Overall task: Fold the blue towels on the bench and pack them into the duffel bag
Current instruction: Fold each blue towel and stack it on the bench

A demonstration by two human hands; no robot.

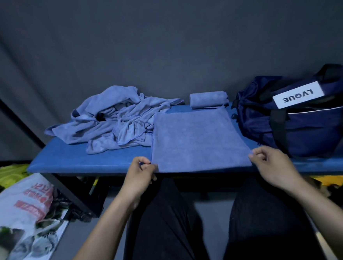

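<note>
Dark backdrop, blue worktop (71,159). Flat towel (197,140) centre, near corners pinched by left hand (141,170) and right hand (268,161): each grip clamped on it. Mid-fold. One roll (207,100) done, unpacked. Pile (115,119) left. Bag (299,116) beside towel.
</note>
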